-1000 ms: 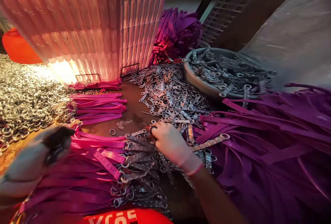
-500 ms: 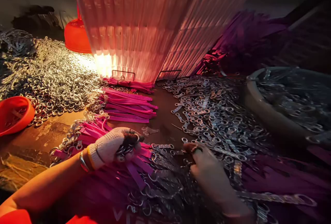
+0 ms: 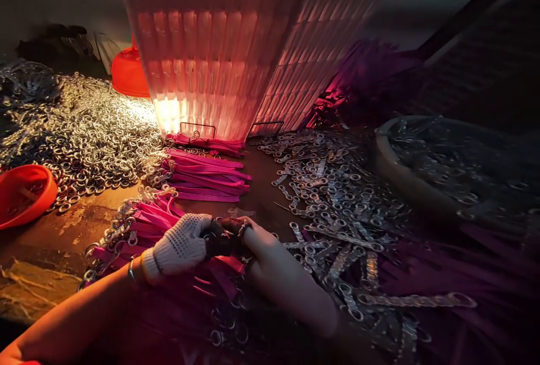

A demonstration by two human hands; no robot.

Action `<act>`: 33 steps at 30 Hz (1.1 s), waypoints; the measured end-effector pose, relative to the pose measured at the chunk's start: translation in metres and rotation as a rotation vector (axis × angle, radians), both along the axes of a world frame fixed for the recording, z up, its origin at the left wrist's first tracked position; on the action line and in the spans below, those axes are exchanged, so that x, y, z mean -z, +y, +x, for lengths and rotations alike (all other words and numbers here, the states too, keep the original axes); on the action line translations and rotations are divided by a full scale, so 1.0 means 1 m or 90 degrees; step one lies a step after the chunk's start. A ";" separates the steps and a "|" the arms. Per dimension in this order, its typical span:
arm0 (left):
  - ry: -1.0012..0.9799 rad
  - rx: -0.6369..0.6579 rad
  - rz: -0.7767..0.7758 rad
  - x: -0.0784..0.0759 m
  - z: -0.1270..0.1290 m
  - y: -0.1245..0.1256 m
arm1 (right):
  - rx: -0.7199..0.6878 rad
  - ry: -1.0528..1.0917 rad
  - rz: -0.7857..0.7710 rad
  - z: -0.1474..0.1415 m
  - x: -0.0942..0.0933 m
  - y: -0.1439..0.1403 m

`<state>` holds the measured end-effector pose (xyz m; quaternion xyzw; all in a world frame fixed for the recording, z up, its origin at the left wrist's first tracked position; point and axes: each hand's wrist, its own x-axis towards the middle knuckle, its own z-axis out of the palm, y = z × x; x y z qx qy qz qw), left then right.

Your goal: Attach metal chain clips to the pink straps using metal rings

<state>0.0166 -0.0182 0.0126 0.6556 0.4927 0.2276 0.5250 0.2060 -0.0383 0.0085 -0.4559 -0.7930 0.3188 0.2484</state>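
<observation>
My left hand [image 3: 181, 246], in a white dotted glove with dark fingertips, is closed around metal rings that are mostly hidden now. Against its fingertips, my right hand [image 3: 268, 249] is closed too, fingers bent in a pinch. What lies between the two hands is too dark to make out. Magenta straps with metal rings at their ends [image 3: 147, 213] spread under and behind the left hand. To the right of my right hand is a loose heap of flat silver link strips [image 3: 333, 196] with ring ends.
A red lamp [image 3: 130, 72] lights a big pile of silver rings [image 3: 93, 134]. A red bowl [image 3: 49, 195] stands at the left. Ribbed translucent panels [image 3: 202, 72] rise behind the straps [image 3: 206, 176]. A large basin [image 3: 386, 148] of metal pieces is at the right.
My right hand has moved left from the link strips to meet my left hand. The left hand has turned, hiding the rings that showed in it. The view has shifted slightly.
</observation>
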 end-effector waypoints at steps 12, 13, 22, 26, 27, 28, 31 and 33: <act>-0.199 -0.031 -0.228 0.003 0.017 0.006 | 0.129 -0.062 0.012 0.006 0.016 -0.015; -0.167 0.002 -0.218 0.002 0.020 0.015 | 0.154 -0.044 -0.008 0.010 0.020 -0.014; 0.491 0.114 0.267 0.029 0.071 0.147 | 0.265 -0.022 -0.023 0.037 0.052 -0.009; 0.470 0.109 0.274 0.050 0.090 0.161 | 0.241 -0.056 -0.043 0.034 0.050 -0.009; 0.457 0.105 0.273 0.051 0.091 0.162 | 0.241 -0.071 -0.046 0.034 0.049 -0.008; 0.441 0.099 0.273 0.050 0.089 0.161 | 0.244 -0.090 -0.049 0.034 0.048 -0.007; 0.384 0.070 0.260 0.035 0.070 0.154 | 0.263 -0.143 -0.058 0.034 0.041 -0.001; 0.350 0.055 0.234 0.019 0.049 0.141 | 0.264 -0.112 -0.046 0.031 0.035 0.002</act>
